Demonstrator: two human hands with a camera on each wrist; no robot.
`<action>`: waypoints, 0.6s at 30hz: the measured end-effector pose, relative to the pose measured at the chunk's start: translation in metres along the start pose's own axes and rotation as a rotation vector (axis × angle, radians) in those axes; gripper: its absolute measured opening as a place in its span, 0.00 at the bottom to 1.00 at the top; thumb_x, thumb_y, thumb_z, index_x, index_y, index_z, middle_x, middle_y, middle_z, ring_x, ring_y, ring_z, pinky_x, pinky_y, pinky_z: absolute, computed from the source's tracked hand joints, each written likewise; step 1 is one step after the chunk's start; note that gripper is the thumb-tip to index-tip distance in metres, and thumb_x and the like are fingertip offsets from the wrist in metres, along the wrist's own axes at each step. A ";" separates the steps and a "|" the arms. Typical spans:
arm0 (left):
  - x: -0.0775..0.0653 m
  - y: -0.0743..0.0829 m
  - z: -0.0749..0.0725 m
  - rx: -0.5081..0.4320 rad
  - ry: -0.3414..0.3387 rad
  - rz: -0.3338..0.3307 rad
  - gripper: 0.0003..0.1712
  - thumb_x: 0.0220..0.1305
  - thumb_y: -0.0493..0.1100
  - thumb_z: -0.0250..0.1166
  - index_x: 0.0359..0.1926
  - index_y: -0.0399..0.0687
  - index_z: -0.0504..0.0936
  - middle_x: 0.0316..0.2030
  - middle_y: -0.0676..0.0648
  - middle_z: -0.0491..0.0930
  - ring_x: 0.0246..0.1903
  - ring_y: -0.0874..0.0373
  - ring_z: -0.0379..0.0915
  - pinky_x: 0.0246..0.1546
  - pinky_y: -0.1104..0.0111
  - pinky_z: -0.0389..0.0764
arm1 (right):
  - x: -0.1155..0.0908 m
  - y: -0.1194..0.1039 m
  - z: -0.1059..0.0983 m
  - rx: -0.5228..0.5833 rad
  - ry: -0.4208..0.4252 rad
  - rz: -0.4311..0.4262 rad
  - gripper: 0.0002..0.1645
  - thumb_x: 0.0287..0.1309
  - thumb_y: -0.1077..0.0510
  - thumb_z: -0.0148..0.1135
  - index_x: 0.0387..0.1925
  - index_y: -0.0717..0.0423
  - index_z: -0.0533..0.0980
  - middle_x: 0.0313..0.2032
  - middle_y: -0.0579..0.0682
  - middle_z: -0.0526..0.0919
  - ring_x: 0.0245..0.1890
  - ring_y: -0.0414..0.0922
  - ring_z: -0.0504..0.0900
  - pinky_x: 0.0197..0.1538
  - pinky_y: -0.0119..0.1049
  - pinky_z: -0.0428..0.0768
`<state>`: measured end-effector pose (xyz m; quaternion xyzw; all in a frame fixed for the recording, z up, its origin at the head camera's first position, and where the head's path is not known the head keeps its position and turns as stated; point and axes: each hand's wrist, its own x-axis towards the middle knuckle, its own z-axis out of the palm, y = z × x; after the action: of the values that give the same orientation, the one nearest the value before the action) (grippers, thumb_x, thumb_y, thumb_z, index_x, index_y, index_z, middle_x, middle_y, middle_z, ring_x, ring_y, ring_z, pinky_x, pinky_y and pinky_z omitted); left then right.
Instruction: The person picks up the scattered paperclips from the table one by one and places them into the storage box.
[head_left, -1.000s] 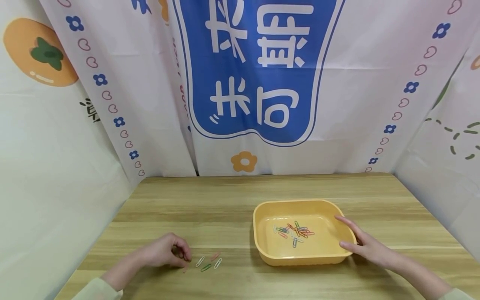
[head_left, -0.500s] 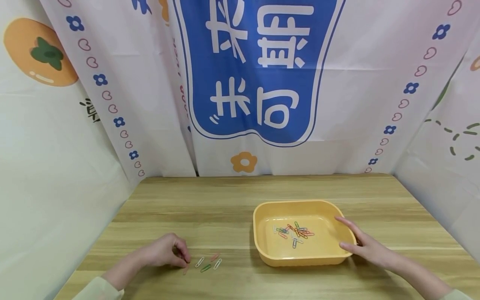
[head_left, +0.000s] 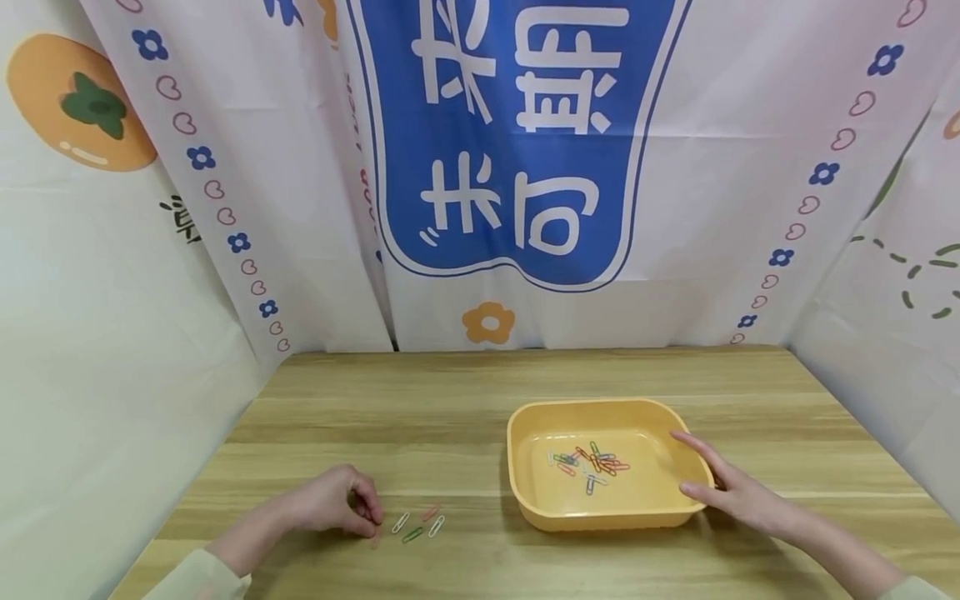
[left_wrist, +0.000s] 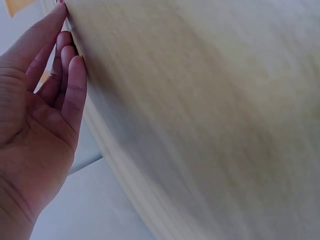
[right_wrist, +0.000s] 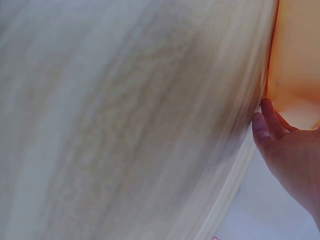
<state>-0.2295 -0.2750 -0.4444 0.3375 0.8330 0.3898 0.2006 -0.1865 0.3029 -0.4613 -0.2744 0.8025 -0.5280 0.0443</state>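
In the head view my left hand [head_left: 330,502] is low over the table, thumb and fingertips pinching a pink paper clip [head_left: 376,541] against or just above the wood. Most of that clip is hidden by the fingers; the left wrist view has only a speck of red at the fingertips. Right beside it lie several loose paper clips: a white one [head_left: 401,522], a pink one [head_left: 431,513], a green one [head_left: 413,535] and another white one [head_left: 437,526]. My right hand [head_left: 742,498] grips the right wall of a yellow plastic basin [head_left: 607,522], thumb and a finger over its rim.
Inside the basin a loose cluster of coloured paper clips [head_left: 600,461] lies on the bottom. The wooden table [head_left: 390,400] ends at a printed white curtain [head_left: 435,321] behind, with more cloth on both sides.
The pink clip at my left fingertips shows at a slightly different angle and length, with the fingers shifting only a little. My right hand and the basin stay put.
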 end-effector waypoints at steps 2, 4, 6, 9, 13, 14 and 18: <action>0.001 0.000 -0.002 0.001 -0.004 0.009 0.06 0.51 0.36 0.75 0.29 0.44 0.86 0.28 0.54 0.81 0.28 0.66 0.75 0.28 0.72 0.79 | 0.000 0.000 0.000 0.005 0.000 0.007 0.39 0.66 0.70 0.53 0.72 0.66 0.46 0.66 0.82 0.41 0.57 0.26 0.66 0.48 0.26 0.75; 0.002 0.001 -0.004 0.001 -0.006 0.005 0.05 0.51 0.35 0.74 0.30 0.44 0.86 0.29 0.54 0.81 0.28 0.65 0.76 0.29 0.72 0.79 | 0.000 -0.001 0.000 0.005 0.000 0.004 0.39 0.67 0.70 0.52 0.73 0.66 0.46 0.66 0.82 0.40 0.57 0.26 0.65 0.48 0.26 0.76; 0.002 0.003 -0.006 0.003 -0.009 -0.007 0.05 0.52 0.35 0.74 0.31 0.45 0.86 0.29 0.54 0.81 0.29 0.64 0.76 0.29 0.72 0.79 | 0.000 -0.001 0.000 0.008 0.004 0.004 0.39 0.66 0.70 0.53 0.73 0.65 0.46 0.66 0.82 0.40 0.57 0.25 0.65 0.48 0.26 0.76; 0.001 0.004 -0.008 0.007 -0.017 -0.023 0.05 0.53 0.37 0.73 0.32 0.46 0.85 0.31 0.54 0.81 0.30 0.63 0.76 0.31 0.71 0.80 | 0.000 -0.001 0.000 0.003 0.007 0.002 0.39 0.66 0.70 0.53 0.72 0.66 0.46 0.66 0.81 0.40 0.57 0.24 0.64 0.48 0.25 0.75; -0.004 0.004 -0.004 0.045 -0.018 -0.028 0.09 0.52 0.44 0.76 0.34 0.49 0.85 0.32 0.55 0.81 0.33 0.62 0.75 0.34 0.70 0.78 | 0.000 -0.002 0.000 -0.013 0.011 0.019 0.39 0.66 0.69 0.53 0.71 0.68 0.47 0.66 0.81 0.41 0.57 0.24 0.64 0.49 0.25 0.75; -0.005 0.004 -0.003 0.057 -0.014 -0.037 0.11 0.51 0.46 0.76 0.34 0.51 0.85 0.32 0.55 0.80 0.33 0.63 0.75 0.35 0.70 0.78 | 0.000 -0.003 0.000 -0.020 0.012 0.025 0.39 0.66 0.69 0.54 0.71 0.69 0.47 0.67 0.80 0.42 0.57 0.23 0.63 0.49 0.25 0.74; -0.007 0.002 0.004 0.088 0.010 -0.058 0.14 0.48 0.49 0.78 0.33 0.53 0.83 0.30 0.57 0.79 0.32 0.64 0.73 0.34 0.71 0.77 | 0.001 -0.005 0.001 -0.041 0.020 0.055 0.39 0.66 0.67 0.55 0.71 0.68 0.48 0.67 0.79 0.43 0.57 0.22 0.62 0.50 0.23 0.72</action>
<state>-0.2217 -0.2766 -0.4450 0.3197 0.8598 0.3484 0.1925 -0.1847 0.3002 -0.4570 -0.2478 0.8208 -0.5128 0.0452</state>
